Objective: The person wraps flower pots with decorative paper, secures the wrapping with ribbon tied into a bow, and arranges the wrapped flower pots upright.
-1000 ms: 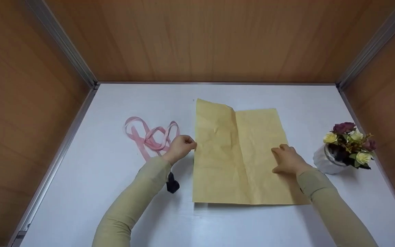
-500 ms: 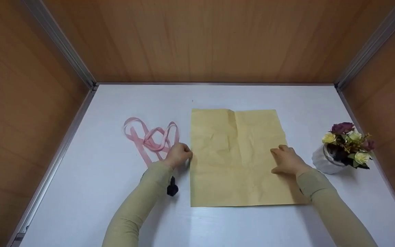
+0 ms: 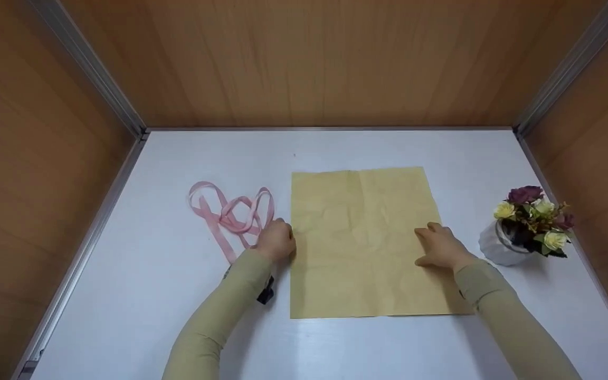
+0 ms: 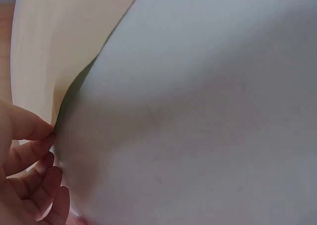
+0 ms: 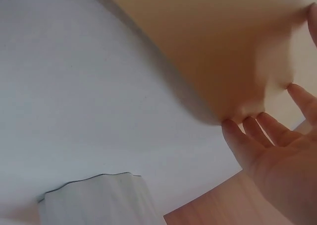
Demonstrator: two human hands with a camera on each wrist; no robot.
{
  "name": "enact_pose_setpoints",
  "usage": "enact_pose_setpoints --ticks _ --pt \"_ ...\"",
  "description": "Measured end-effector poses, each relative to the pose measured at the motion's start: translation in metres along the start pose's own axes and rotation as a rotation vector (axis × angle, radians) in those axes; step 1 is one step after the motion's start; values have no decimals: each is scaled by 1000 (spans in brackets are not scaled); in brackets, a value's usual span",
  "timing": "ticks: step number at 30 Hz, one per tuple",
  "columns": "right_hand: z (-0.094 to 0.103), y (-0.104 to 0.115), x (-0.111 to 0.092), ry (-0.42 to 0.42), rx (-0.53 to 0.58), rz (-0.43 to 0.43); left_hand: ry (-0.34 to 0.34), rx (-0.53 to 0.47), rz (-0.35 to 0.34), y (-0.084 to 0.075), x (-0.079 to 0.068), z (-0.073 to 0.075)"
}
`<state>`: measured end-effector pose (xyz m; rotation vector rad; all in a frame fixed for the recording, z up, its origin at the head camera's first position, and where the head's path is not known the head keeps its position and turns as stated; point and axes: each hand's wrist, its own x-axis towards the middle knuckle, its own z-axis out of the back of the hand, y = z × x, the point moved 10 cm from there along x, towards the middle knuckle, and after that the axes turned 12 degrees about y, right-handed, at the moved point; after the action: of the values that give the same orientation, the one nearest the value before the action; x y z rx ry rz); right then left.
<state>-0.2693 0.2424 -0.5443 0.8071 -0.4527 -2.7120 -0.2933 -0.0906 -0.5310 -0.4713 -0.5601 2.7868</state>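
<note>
A sheet of tan kraft paper [image 3: 357, 243] lies nearly flat on the white table, faint creases running down its middle. My left hand [image 3: 276, 240] is at its left edge; in the left wrist view, thumb and forefinger pinch that edge, and the paper [image 4: 79, 22] bows up slightly beside the fingertips. On the right part of the sheet my right hand [image 3: 441, 246] rests with fingers spread. Seen from the right wrist, its fingertips [image 5: 264, 117] press into the paper [image 5: 198, 41] near the edge, denting it.
A loosely looped pink ribbon [image 3: 238, 216] lies just left of my left hand. To the right of the paper stands a white ribbed pot [image 3: 502, 245] of purple and yellow flowers [image 3: 536, 211]. Wooden panels [image 3: 304, 63] wall the table at the back and sides.
The paper's raised left half has come down and lies flatter, its left edge further left. My left hand has lowered with that edge. The right hand has stayed in place.
</note>
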Motion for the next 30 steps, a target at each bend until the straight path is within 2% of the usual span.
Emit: enact_pose_setpoints --ticks 4,8,12,15,17,19,22,24,30 --pt "-1 2 1 8 8 -21 -47 111 -4 -4 0 2" --pt "-3 3 2 16 15 -33 -69 207 36 -7 0 2" --pt "-3 2 2 21 19 -43 -70 217 50 -13 -1 1" --pt "-3 1 1 27 34 -50 -24 206 -26 -26 -1 -4" --pt "-3 0 0 31 48 -51 41 215 -83 -35 -2 -12" --pt "-4 0 0 32 58 -49 118 240 -110 -41 -2 -21" --pt "-4 1 0 24 62 -45 208 263 -93 -41 -2 -30" --pt "-4 1 1 16 64 -43 237 273 -72 -41 -2 -32" --pt "-1 -2 2 10 114 -51 243 266 -53 -44 -3 -32"
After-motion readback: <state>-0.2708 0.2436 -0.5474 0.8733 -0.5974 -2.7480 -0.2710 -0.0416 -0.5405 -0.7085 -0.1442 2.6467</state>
